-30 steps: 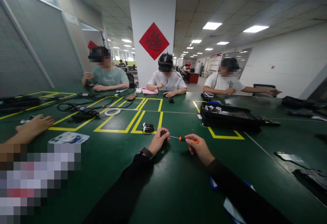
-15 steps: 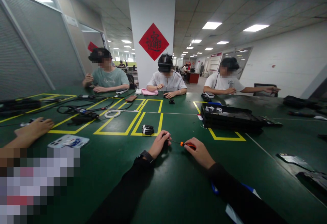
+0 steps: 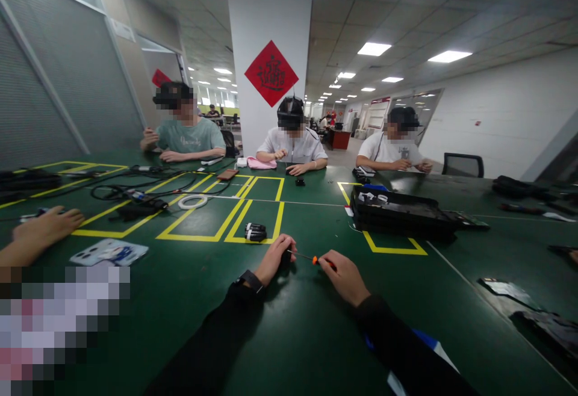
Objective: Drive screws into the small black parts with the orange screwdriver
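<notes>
My right hand is closed round the orange and black handle of a screwdriver. Its thin shaft points left toward my left hand, which is closed on a small dark object mostly covered by the fingers. The shaft's tip reaches that object; whether it sits in a screw I cannot tell. Both hands are just above the green table. Beyond my left hand, several small black cylinders with white bands lie together inside a yellow-taped rectangle.
A black open case with loose parts stands right of centre. At left are a phone, a white cable coil, black cables and a neighbour's hand. Three people sit across the table. Flat device parts lie at the right.
My view has shifted slightly, so the table items sit a little further left. The screwdriver remains between my hands. The person at the far right has drawn an outstretched arm back in.
</notes>
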Available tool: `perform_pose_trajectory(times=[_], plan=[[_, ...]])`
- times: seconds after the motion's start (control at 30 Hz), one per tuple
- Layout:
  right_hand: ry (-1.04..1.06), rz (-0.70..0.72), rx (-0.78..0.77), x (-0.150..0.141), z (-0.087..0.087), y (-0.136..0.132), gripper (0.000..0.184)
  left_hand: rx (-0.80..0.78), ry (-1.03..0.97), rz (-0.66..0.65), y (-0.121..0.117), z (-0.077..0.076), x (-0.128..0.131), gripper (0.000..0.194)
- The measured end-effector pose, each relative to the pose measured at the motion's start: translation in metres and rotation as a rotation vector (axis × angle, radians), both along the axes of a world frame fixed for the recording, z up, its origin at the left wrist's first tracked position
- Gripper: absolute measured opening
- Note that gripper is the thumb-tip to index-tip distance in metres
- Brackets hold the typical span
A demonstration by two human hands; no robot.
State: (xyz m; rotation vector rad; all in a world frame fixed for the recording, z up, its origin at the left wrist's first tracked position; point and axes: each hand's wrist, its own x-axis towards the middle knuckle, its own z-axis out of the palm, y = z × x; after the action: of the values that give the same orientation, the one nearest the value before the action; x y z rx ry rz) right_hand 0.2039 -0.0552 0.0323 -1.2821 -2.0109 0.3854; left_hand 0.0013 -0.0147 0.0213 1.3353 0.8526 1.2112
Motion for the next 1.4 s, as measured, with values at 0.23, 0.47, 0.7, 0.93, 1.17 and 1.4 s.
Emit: perform_pose_trajectory(times=[0.23,0.47,0.7,0.93,1.17,1.4], plan=[[0.223,0.056,0.052,-0.003,0.004,-0.001,0.018,-0.027,-0.018,0.017,-0.001,0.005,0.0,0.035],[0.549,0.009,-0.087,-0.008,-0.002,-0.003,0.023,0.0,-0.017,0.015,0.002,-0.003,-0.001,0.036],[1.062,0.102,-0.291,-0.015,-0.009,0.0,0.024,0.044,0.037,-0.016,0.002,-0.009,0.0,0.036],[0.974,0.133,-0.349,-0.02,-0.01,-0.005,0.023,0.027,0.021,-0.031,0.002,-0.01,0.0,0.035],[0.894,0.147,-0.225,-0.017,-0.011,-0.004,0.016,0.021,0.011,-0.047,0.003,-0.009,-0.001,0.035],[0.84,0.187,-0.311,-0.018,-0.002,-0.012,0.016,0.02,0.005,-0.039,0.004,-0.011,0.0,0.035]])
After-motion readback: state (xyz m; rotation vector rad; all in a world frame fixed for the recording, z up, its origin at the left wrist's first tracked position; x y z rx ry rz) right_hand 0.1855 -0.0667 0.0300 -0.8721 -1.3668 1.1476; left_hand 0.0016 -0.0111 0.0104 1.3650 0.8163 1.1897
